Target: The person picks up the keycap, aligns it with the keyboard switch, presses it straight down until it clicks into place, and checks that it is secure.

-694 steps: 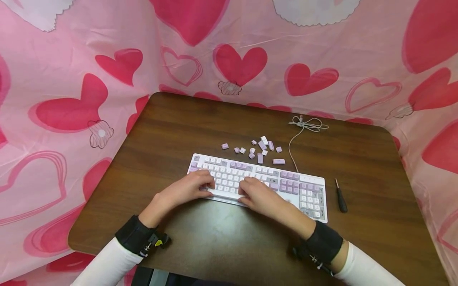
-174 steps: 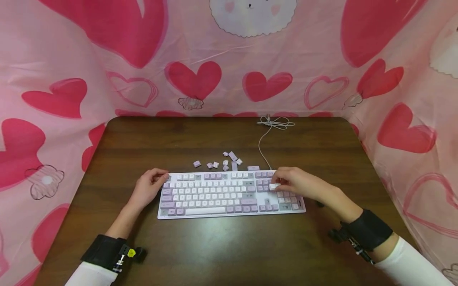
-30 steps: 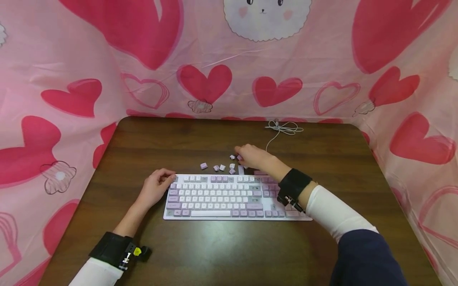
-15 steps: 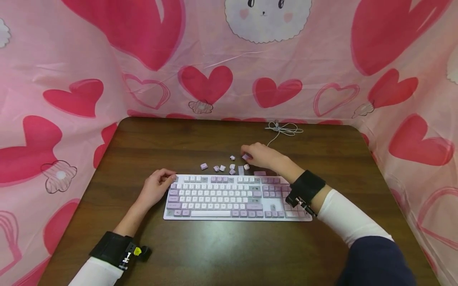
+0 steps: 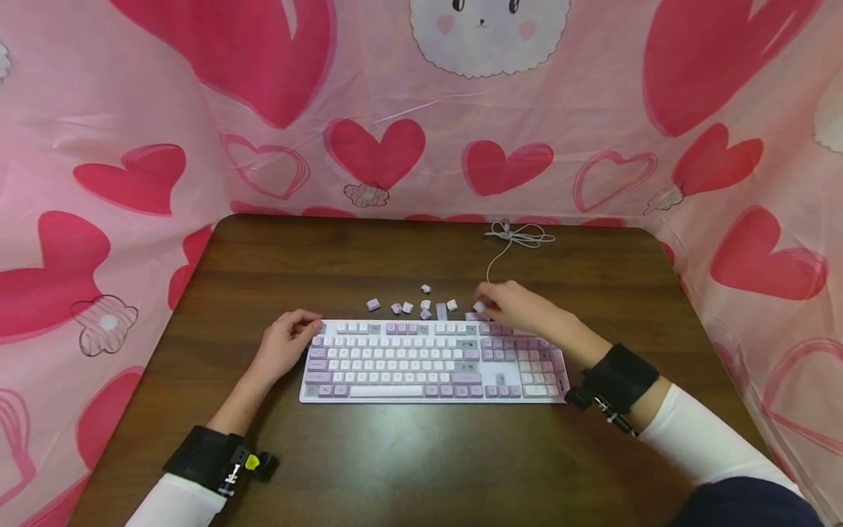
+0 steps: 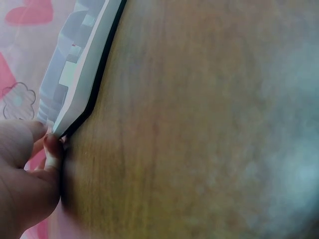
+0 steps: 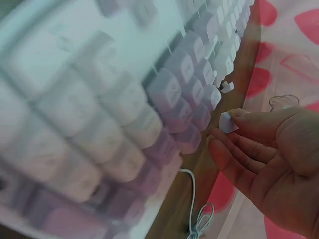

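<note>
A white and lilac keyboard (image 5: 387, 391) lies on the brown table, with grey patches among its keys. My left hand (image 5: 285, 344) holds its far left corner; in the left wrist view, thumb and finger of that hand (image 6: 25, 174) meet at the corner. Just beyond the keyboard's back edge, my right hand (image 5: 523, 306) pinches a small lilac keycap (image 5: 479, 307). The right wrist view shows this keycap (image 7: 228, 122) between thumb and fingers, apart from the keys. Loose keycaps, among them a white one (image 5: 451, 304) and a lilac one (image 5: 373, 304), lie behind the keyboard.
A pale cable (image 5: 520, 234) is coiled behind the right hand and runs toward the keyboard. Pink heart-patterned cloth (image 5: 276, 80) hangs around the table (image 5: 408, 468). The right forearm passes above the keyboard's right end.
Over the last second my right hand has drawn a lilac keycap out of the loose group and carried it right, nearer the keyboard's back edge. The left hand stays at the corner.
</note>
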{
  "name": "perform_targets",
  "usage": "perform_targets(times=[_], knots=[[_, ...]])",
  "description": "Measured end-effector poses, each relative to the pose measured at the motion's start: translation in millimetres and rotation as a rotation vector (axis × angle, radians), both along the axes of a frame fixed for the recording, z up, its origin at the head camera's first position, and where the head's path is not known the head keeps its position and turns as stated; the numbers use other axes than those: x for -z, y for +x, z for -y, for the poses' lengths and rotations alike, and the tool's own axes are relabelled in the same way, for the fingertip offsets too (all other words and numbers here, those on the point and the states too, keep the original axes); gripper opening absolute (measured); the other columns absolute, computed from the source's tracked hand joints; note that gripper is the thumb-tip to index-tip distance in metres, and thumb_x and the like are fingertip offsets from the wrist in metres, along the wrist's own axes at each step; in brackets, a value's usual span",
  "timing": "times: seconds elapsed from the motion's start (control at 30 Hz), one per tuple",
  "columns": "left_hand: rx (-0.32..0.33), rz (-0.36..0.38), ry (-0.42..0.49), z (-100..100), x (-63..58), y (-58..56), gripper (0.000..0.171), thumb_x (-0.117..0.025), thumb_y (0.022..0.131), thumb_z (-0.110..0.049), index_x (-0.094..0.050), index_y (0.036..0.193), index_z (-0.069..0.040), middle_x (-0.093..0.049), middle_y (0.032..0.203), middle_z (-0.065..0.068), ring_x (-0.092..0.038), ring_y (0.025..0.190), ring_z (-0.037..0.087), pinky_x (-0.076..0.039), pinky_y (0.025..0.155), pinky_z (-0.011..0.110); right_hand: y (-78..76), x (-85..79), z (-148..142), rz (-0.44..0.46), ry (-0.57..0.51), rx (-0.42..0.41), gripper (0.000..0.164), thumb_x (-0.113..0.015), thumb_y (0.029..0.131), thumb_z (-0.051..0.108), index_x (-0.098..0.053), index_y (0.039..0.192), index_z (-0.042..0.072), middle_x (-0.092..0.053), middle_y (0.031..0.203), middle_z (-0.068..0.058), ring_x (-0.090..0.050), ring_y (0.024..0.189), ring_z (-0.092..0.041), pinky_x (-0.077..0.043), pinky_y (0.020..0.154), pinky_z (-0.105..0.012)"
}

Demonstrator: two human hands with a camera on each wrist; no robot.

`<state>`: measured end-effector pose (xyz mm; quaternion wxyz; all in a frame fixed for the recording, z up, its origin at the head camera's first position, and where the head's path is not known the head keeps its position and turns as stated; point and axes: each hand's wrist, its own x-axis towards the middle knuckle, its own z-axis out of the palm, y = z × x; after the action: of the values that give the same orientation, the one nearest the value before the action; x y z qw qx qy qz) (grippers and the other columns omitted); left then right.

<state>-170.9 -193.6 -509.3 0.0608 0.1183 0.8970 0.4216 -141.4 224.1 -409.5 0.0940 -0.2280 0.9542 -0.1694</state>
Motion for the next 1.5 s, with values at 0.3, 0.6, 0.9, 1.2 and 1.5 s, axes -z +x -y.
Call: perform_targets(times=[0.3,0.6,0.9,1.2,1.5], knots=[[0.002,-0.017,0.005,0,1.4,-0.7,0.033,-0.059,0.097,-0.027,-0.067,0.115,-0.001,-0.060,0.102,0.017,-0.052,0.084,0.025,-0.046,0.072,0.036,39.9,-12.9,-34,0.052,-0.025,0.146,0.023,-0.068,0.088,0.011,-0.066,0.109,0.001,-0.071,0.086,-0.008,-0.060,0.075,-0.016,-0.055,0.070,-0.039],[0.006,-0.008,0.000,1,1.0,-2.7,0.036,-0.057,0.098,-0.030,-0.066,0.117,-0.001,-0.060,0.104,0.017,-0.052,0.086,0.026,-0.045,0.073,0.037,77.3,-16.1,-63,0.127,0.022,0.270,0.022,-0.070,0.086,0.014,-0.066,0.104,0.000,-0.072,0.085,-0.009,-0.061,0.073,-0.017,-0.056,0.070,-0.040],[-0.001,-0.039,0.002,2,5.2,-2.6,0.032,-0.057,0.098,-0.027,-0.067,0.115,-0.002,-0.061,0.102,0.017,-0.054,0.086,0.025,-0.046,0.074,0.038,107.5,-13.8,-77,0.298,-0.013,0.398,0.021,-0.071,0.084,0.016,-0.063,0.096,0.000,-0.069,0.076,-0.005,-0.058,0.064,-0.015,-0.051,0.058,-0.031],[-0.001,-0.017,0.001,3,6.2,-3.1,0.039,-0.055,0.098,-0.035,-0.067,0.117,-0.003,-0.060,0.103,0.017,-0.052,0.086,0.026,-0.046,0.074,0.038,123.7,-4.5,-86,0.537,-0.288,0.474,0.018,-0.070,0.085,0.008,-0.060,0.089,-0.007,-0.068,0.071,-0.011,-0.067,0.063,-0.021,-0.059,0.060,-0.038],[0.000,-0.017,-0.001,2,4.3,-3.5,0.037,-0.056,0.098,-0.033,-0.067,0.117,-0.003,-0.060,0.100,0.015,-0.051,0.084,0.025,-0.044,0.072,0.037,119.6,1.4,-85,0.613,-0.355,0.560,0.020,-0.068,0.087,0.005,-0.058,0.088,-0.013,-0.067,0.065,-0.007,-0.066,0.060,-0.015,-0.059,0.059,-0.033]])
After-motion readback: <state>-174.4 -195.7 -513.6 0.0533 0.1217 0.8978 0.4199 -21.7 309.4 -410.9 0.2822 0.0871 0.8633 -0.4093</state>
